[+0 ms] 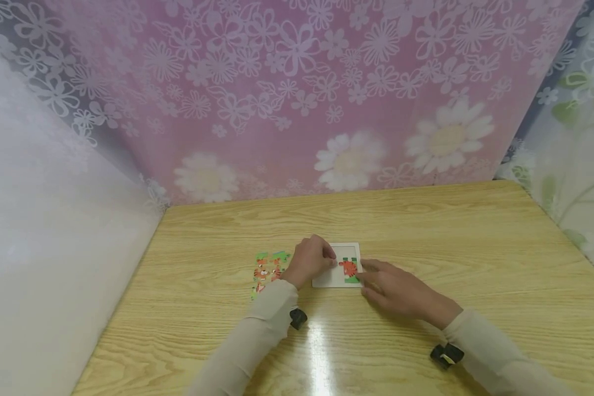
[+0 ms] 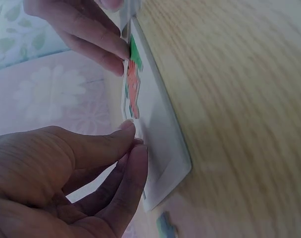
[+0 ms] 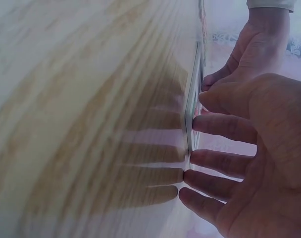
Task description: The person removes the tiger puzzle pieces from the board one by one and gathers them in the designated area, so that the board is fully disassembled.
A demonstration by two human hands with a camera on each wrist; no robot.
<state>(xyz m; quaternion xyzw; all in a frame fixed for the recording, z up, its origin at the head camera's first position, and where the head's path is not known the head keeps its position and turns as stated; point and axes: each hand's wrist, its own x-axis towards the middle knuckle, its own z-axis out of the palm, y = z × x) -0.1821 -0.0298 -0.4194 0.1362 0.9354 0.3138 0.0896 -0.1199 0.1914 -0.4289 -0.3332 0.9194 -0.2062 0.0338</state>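
Note:
A shallow white puzzle tray [image 1: 325,284] lies on the table with red-and-green puzzle pieces [image 1: 349,268] in its right part. Over its left part, my left hand [image 1: 311,259] has thumb and fingertips brought together close above the tray floor; I cannot tell whether a small piece is between them. My right hand [image 1: 401,290] lies along the tray's right side, its fingers [image 3: 217,159] spread and fairly straight, tips right at the edge. Left of the tray, loose tiger-picture pieces [image 1: 261,273] lie on the wood, partly behind my left hand and wrist.
The wooden table [image 1: 203,341] stretches around the tray on all sides. A pink flowered curtain [image 1: 277,99] hangs behind its far edge, with pale hangings at left and right. Dark wrist cameras [image 1: 446,356] sit on both sleeves.

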